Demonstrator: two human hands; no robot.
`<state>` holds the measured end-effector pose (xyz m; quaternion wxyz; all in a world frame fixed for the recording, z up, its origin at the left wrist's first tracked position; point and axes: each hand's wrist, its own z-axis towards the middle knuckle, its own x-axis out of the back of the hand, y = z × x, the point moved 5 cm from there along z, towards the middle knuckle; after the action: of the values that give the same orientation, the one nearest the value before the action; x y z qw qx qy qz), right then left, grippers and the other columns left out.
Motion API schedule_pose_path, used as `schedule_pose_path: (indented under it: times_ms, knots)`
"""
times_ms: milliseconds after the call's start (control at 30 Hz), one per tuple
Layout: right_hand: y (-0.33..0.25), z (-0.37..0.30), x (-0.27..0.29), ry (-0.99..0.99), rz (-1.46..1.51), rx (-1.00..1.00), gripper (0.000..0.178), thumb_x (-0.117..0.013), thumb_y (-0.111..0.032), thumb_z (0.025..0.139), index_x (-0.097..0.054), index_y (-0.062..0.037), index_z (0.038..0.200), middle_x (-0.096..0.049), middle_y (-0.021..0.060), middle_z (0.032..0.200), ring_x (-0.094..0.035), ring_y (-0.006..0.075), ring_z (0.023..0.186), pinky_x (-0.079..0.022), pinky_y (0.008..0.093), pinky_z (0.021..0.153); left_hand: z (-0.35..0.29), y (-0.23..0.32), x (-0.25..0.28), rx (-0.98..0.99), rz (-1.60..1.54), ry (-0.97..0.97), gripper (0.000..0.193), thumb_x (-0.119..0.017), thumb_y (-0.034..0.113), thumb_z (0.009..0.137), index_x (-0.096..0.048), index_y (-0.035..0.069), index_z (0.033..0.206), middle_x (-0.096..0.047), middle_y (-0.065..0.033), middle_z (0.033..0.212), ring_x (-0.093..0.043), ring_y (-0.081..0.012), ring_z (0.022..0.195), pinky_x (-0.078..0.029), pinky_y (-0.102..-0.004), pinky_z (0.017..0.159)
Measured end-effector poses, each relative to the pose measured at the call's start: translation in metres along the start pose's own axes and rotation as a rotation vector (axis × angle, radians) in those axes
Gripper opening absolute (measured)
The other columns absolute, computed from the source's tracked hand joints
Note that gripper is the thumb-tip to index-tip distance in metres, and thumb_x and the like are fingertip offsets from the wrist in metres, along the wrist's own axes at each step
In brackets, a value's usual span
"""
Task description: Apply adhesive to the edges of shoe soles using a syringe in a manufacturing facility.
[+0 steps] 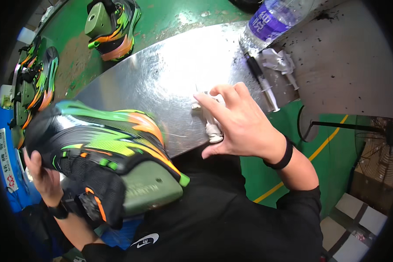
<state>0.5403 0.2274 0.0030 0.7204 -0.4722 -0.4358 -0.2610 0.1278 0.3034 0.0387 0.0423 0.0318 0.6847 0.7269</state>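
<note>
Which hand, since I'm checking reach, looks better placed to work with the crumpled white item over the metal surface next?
Probably the right hand: its curved fingers and thumb are around the crumpled white item, though a firm grip is unclear. The left hand is holding up the multicoloured sneaker.

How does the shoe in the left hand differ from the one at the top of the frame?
Support: the held shoe is in the left hand; the upper shoe rests on the green surface, untouched.
Size in view: the held shoe looks much larger than the upper shoe.
Sharpness: the held shoe is motion-blurred toward its toe; the upper shoe is crisper.
Shared: black, green and orange colouring, with an olive block inside.
</note>
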Motion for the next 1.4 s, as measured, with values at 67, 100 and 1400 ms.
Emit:
schedule_pose_path:
  times_ms: [67, 100, 1400]
  knots:
    - [-0.003, -0.001, 0.018, 0.022, -0.062, 0.008, 0.088, -0.081, -0.05, 0.05, -0.053, -0.006, 0.121, -0.046, 0.0139, 0.108, -0.042, 0.0321, 0.092, -0.04, 0.04, 0.084, 0.017, 0.02, -0.041, -0.099, -0.046, -0.11, 0.061, -0.061, 0.028, 0.086, -0.038, -0.007, 0.13, -0.048, -0.0193, 0.129, -0.05, -0.0281, 0.117, -0.038, -0.0403, 0.101]
    - [0.001, -0.006, 0.033, 0.048, -0.113, 0.005, 0.089, -0.081, -0.05, 0.051, -0.052, -0.0055, 0.123, -0.046, 0.0142, 0.109, -0.043, 0.0321, 0.093, -0.04, 0.0404, 0.085, 0.02, 0.019, -0.043, -0.113, -0.083, -0.081, 0.06, -0.06, 0.027, 0.086, -0.039, -0.007, 0.13, -0.05, -0.0196, 0.127, -0.053, -0.0285, 0.115, -0.04, -0.0404, 0.1]
    - [0.009, -0.076, 0.077, -0.016, 0.99, -0.409, 0.067, -0.081, -0.02, 0.057, -0.054, -0.0002, 0.114, -0.054, 0.0085, 0.096, -0.054, 0.0204, 0.084, -0.043, 0.0317, 0.075, 0.063, -0.066, -0.107, 0.385, -0.869, -0.083, 0.038, -0.059, 0.029, 0.086, -0.058, -0.001, 0.107, -0.066, -0.012, 0.097, -0.065, -0.0228, 0.086, -0.052, -0.0358, 0.081]
